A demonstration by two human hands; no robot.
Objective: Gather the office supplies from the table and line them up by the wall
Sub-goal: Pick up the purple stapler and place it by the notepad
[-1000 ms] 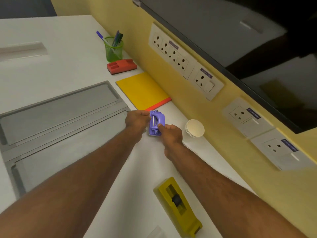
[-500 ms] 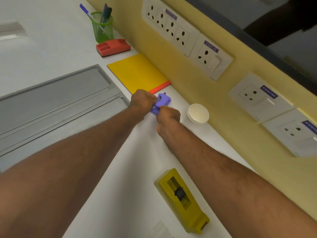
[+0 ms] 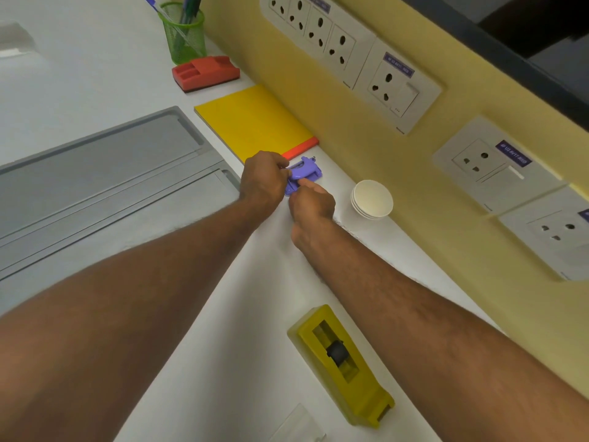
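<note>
Punch (image 3: 304, 173), small purple plastic hole-punch type, sits on the white worktop (image 3: 95, 74) just beside the yellow notebook's (image 3: 255, 122) red spine end, close to the wall (image 3: 414, 202). Left hand (image 3: 263, 183) is curled around its near-left side, fingers closed on the body. Right hand (image 3: 314, 202) pinches the near end, forefinger laid along the top. Two-hand hold looks like squaring it to the wall, in row with the rest. Row along the wall: green mesh pen cup (image 3: 183, 35), red hard-plastic block, probably an eraser or stapler (image 3: 205, 71), flat notebook, punch, then stacked white paper cups (image 3: 371, 199). Yellow tape dispenser (image 3: 342, 362), chunky glossy plastic with a dark hub, lies well apart toward the near edge, angled, likely next to move. Grey recessed trays (image 3: 95, 173) are on the left.
</note>
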